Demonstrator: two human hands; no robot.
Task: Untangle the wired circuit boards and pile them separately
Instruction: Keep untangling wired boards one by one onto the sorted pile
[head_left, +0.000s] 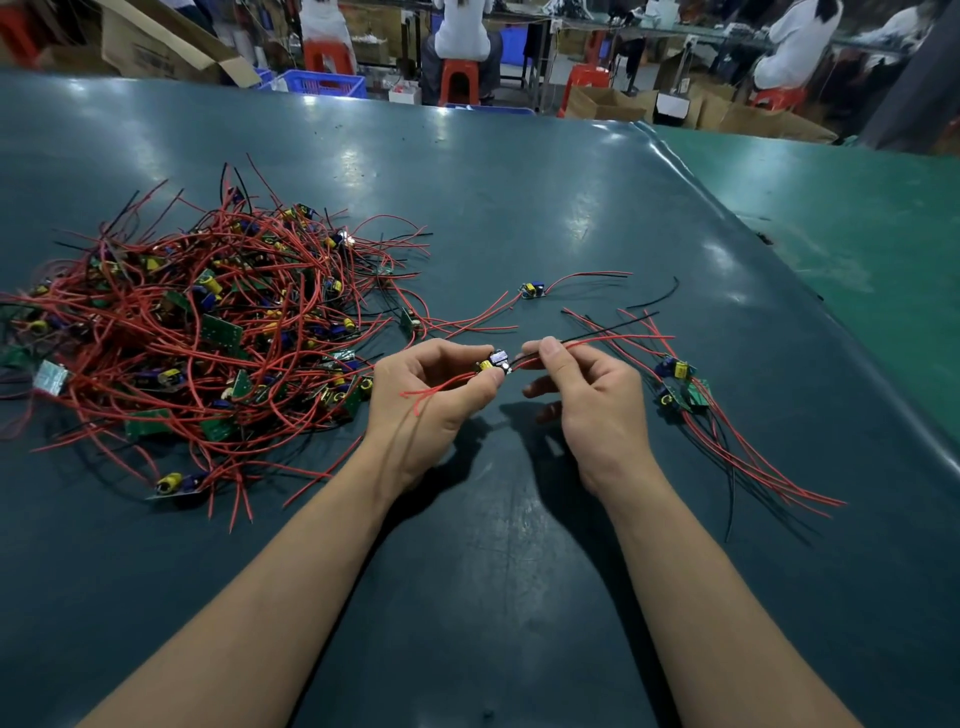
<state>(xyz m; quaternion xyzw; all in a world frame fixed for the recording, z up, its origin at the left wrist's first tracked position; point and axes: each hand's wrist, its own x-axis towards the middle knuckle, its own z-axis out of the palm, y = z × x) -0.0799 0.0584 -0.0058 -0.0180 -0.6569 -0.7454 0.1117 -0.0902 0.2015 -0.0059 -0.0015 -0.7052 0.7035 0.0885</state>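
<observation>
Tangled heap (208, 332): I see red and black leads knotted over green boards on the dark table (519, 545) — its left edge is cut off, and I cannot count the boards.
Left hand (423, 392): fingers curled, pinching a small circuit board (495, 360) off the table; red leads trail over the palm.
Right hand (587, 387): thumb and forefinger pinch that board's red and black wires (613, 338); lower fingers half hidden.
Lone board (532, 289): lies apart, beyond the hands.
Sorted pile (680, 387): a few boards right of the hands — overlapping, count unclear.
</observation>
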